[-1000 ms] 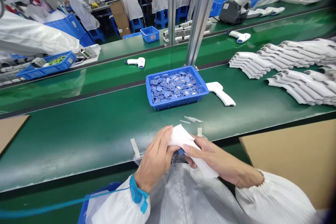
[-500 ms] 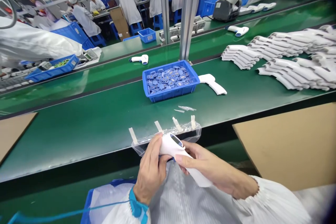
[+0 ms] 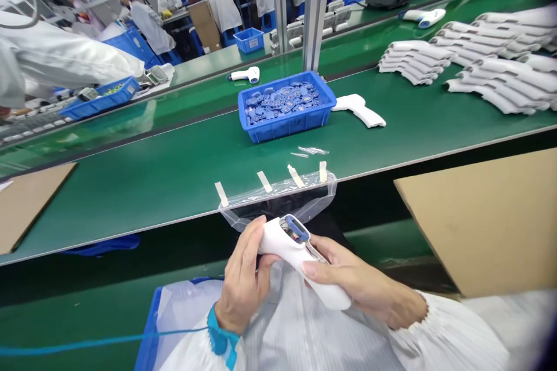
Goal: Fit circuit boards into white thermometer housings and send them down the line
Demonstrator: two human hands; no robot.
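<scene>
1. White plastic infrared thermometer is resting across both hands, its open display window tilting upward and its handle pointing toward 4 o'clock, just above the person's striped smock.
2. The left hand is wrapping around the thermometer's head, while the right hand is clamping its handle; both hands are closed on it, close together.
3. A blue wrist strap is circling the left wrist, with its blue cord running toward 9 o'clock.
4. A clear plastic bag is hanging at 12 o'clock from the edge of the green conveyor belt, fixed by tape strips.
5. Thin metal pins are lying beyond the bag, before a blue tray heaped with blue electronic parts.
6. A white thermometer shell is lying just beside the tray, stacked white shells are lining the belt at 2 o'clock, and a cardboard sheet is sitting at 3 o'clock.
</scene>
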